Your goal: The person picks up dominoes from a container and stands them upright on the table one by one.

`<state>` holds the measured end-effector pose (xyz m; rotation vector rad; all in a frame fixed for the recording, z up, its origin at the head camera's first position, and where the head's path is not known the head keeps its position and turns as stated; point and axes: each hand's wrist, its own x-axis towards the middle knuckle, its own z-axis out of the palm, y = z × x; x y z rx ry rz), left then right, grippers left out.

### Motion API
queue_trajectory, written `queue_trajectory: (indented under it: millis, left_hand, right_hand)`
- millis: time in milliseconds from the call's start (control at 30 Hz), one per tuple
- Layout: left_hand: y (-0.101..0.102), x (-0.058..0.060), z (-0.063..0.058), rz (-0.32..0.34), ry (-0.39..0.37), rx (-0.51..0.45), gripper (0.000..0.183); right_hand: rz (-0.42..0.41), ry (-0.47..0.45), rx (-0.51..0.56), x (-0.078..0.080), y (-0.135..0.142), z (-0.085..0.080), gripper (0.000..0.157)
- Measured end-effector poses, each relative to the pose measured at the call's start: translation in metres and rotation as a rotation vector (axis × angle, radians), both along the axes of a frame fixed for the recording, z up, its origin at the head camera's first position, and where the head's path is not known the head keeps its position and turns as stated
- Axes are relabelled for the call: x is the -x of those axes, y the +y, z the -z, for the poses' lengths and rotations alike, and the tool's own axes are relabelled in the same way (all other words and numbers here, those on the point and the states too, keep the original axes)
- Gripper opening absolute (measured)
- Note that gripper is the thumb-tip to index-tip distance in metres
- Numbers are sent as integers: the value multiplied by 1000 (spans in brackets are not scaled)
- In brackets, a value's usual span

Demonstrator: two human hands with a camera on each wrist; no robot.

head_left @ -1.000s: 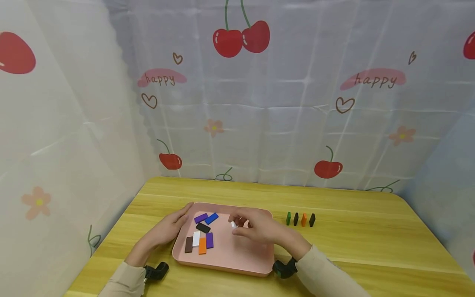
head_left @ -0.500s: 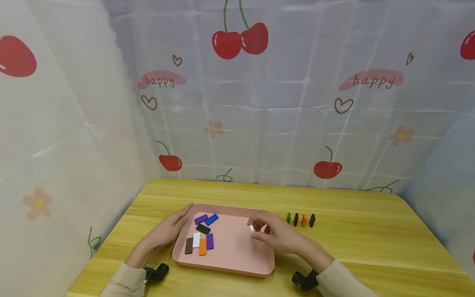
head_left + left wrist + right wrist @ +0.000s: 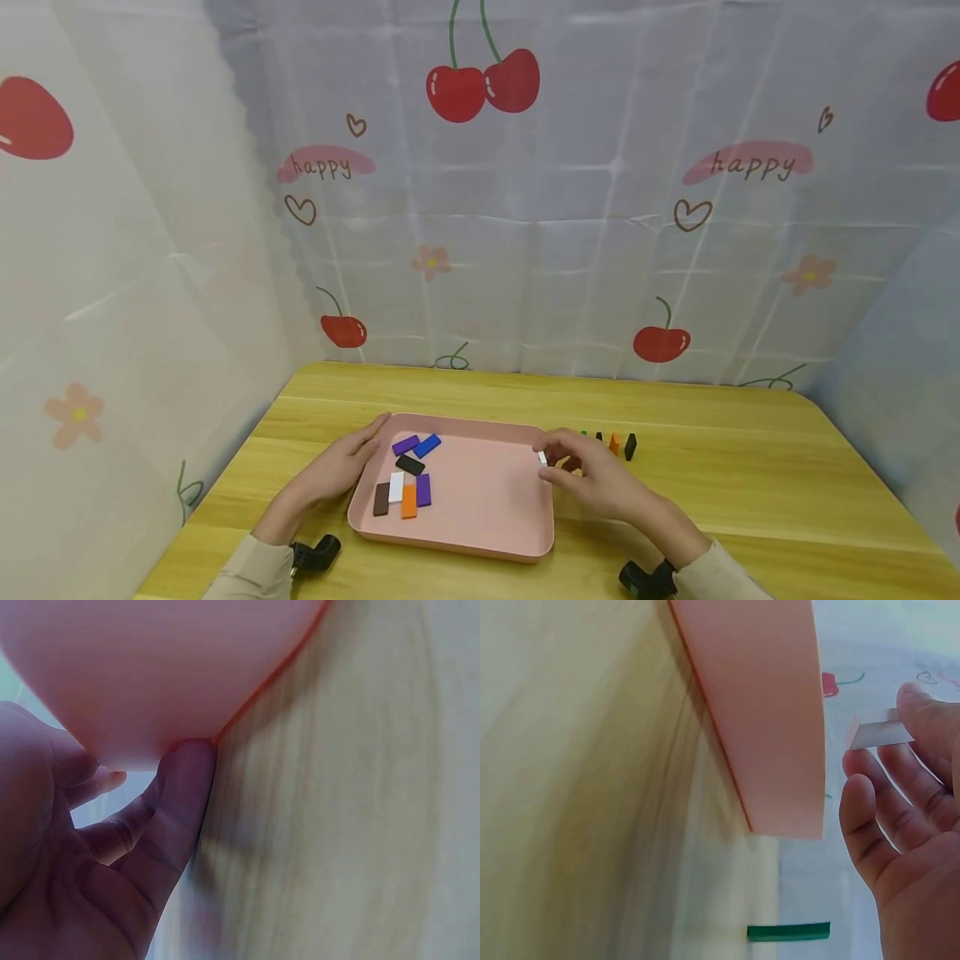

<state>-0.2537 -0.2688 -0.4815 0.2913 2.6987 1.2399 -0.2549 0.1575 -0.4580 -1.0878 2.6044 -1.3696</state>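
My right hand (image 3: 596,479) pinches a white domino (image 3: 877,734) between thumb and fingers, above the right edge of the pink tray (image 3: 483,508). With fairly straight fingers, my left hand (image 3: 333,468) rests against the tray's left side; the left wrist view has its fingertips at the outer wall (image 3: 161,675). Inside the tray's left half lie a blue domino (image 3: 427,446), a black domino (image 3: 410,464), a white domino (image 3: 397,487), an orange domino (image 3: 408,502), a brown domino (image 3: 382,499) and two purple ones, all flat.
Right of the tray, several dominoes stand upright in a row, among them an orange domino (image 3: 615,443), a black domino (image 3: 631,447) and a green domino (image 3: 788,931), partly behind my right hand in the head view. A patterned curtain (image 3: 510,275) hangs behind the wooden table (image 3: 750,483).
My right hand has carried the white domino rightward, from over the tray's middle to its right edge, now covering part of the upright row. My left hand has stayed at the tray.
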Motion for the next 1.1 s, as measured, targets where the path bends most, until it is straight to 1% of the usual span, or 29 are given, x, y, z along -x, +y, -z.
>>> queue_trajectory:
  millis: [167,400,533,667,733,867,1000,1100]
  left_hand:
    - [0,0,0,-4,1,3,53]
    - [0,0,1,-5,-6,7,53]
    - [0,-1,0,-5,-4,7,53]
    - [-1,-1,0,-8,-8,3,53]
    - [-1,0,0,-8,-13,-2,53]
    - [-1,0,2,-6,-19,-4,53]
    - [-1,0,1,-10,-18,-5,53]
    - [1,0,0,-9,-14,-2,53]
  right_hand:
    - [34,-28,44,-3,10,4,22]
    - [112,-64,58,-5,31,16,27]
    - [151,-104,68,-9,42,22,27]
    - [195,-146,57,-13,53,23,27]
    - [216,-150,45,-13,58,25,27]
    - [276,-182,37,-15,68,27,30]
    - [324,-218,21,-17,81,26,34]
    - [363,-215,2,-17,93,26,35]
